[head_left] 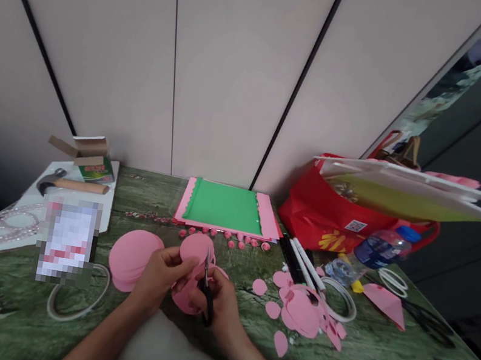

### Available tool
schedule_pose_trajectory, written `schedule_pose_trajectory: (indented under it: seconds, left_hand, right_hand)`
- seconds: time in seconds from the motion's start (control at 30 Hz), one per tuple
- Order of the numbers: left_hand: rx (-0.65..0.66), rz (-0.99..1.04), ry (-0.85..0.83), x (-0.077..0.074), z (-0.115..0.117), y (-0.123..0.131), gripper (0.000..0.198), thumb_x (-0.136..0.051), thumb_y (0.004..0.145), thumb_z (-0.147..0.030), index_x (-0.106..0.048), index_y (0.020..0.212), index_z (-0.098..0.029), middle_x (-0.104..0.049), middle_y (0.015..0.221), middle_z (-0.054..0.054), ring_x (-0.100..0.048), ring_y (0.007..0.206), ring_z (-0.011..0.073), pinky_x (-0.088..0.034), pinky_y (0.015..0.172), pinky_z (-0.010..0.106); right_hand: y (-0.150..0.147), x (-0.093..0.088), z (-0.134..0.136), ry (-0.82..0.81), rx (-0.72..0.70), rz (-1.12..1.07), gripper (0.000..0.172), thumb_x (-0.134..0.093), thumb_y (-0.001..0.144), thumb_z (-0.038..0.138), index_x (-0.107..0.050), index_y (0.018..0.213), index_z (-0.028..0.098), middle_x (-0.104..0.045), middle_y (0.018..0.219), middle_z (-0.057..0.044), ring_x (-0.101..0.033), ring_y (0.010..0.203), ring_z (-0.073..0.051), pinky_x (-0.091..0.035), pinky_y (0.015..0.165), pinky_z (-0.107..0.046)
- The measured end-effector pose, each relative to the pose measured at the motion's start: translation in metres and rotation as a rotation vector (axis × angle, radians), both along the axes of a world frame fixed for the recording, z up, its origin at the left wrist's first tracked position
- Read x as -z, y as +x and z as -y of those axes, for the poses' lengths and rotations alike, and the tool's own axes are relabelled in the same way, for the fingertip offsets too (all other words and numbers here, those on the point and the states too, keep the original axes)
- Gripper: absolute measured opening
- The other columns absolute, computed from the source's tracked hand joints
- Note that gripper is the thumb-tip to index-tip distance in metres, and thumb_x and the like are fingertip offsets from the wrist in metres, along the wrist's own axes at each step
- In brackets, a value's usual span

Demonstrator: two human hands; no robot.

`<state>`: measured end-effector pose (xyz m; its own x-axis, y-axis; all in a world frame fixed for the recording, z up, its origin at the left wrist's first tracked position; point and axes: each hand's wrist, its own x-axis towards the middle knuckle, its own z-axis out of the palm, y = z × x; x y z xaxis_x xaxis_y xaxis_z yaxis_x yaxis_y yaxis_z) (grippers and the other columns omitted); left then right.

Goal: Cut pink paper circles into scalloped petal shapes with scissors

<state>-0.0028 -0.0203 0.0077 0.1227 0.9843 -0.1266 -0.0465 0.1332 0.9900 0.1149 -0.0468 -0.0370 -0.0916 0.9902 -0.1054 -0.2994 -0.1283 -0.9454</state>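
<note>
Between the thumb and fingers of my left hand (pixel 162 274) is a pink paper circle (pixel 196 249), held up over the table. My right hand (pixel 222 306) grips black-handled scissors (pixel 206 288), whose blades point up along the circle's right side. Whether the blades touch the paper I cannot tell. More pink paper shows behind and below my hands, partly hidden by them. To the left lies a stack of large pink paper circles (pixel 132 259). On the right are scattered pink paper pieces (pixel 302 312), some petal-shaped.
Small pink rolled pieces (pixel 232 243) line the front of green and pink sheets (pixel 224 205). A hammer (pixel 78 185), a small box (pixel 95 167) and a tape roll (pixel 74 315) lie left. Markers (pixel 307 263), a red bag (pixel 314 207) and a bottle (pixel 383 248) stand right.
</note>
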Motion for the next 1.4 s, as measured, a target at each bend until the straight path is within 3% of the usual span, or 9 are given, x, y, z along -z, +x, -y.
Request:
schedule_pose_trajectory:
  seconds: [0.33, 0.8, 1.07, 1.4]
  left_hand:
    - [-0.034, 0.033, -0.03, -0.001, 0.001, 0.0, 0.03, -0.073, 0.058, -0.036, -0.051, 0.053, -0.015, -0.041, 0.035, -0.009, -0.03, 0.031, 0.0034, -0.018, 0.031, 0.016]
    - [-0.022, 0.13, -0.032, -0.001, 0.001, 0.0, 0.028, -0.071, 0.063, -0.038, -0.054, 0.057, -0.016, -0.054, 0.044, -0.005, -0.041, 0.032, 0.0059, -0.032, 0.032, 0.017]
    - [-0.047, 0.053, -0.01, 0.003, -0.001, -0.002, 0.028, -0.074, 0.059, -0.032, -0.053, 0.053, -0.015, -0.047, 0.038, -0.008, -0.033, 0.029, 0.0028, -0.022, 0.03, 0.015]
    - [-0.013, 0.043, -0.022, 0.001, -0.001, 0.0, 0.031, -0.071, 0.061, -0.035, -0.049, 0.051, -0.016, -0.043, 0.034, -0.009, -0.031, 0.028, 0.0029, -0.019, 0.03, 0.015]
  right_hand:
    - [0.003, 0.006, 0.001, 0.002, -0.007, -0.007, 0.037, -0.079, 0.048, 0.029, -0.05, 0.07, 0.019, -0.05, 0.045, 0.01, -0.043, 0.035, -0.007, -0.037, 0.033, -0.017]
    - [0.002, 0.009, 0.004, 0.058, -0.045, 0.036, 0.035, -0.076, 0.054, 0.034, -0.049, 0.071, 0.019, -0.052, 0.042, 0.008, -0.045, 0.032, -0.007, -0.032, 0.03, -0.015]
    - [0.0, 0.008, 0.004, 0.022, -0.03, 0.018, 0.034, -0.076, 0.053, 0.031, -0.05, 0.071, 0.02, -0.049, 0.041, 0.01, -0.045, 0.033, -0.008, -0.032, 0.031, -0.015]
    - [0.002, 0.003, 0.0, -0.053, -0.013, 0.022, 0.04, -0.08, 0.044, 0.031, -0.049, 0.067, 0.02, -0.05, 0.042, 0.01, -0.042, 0.034, -0.007, -0.034, 0.033, -0.017]
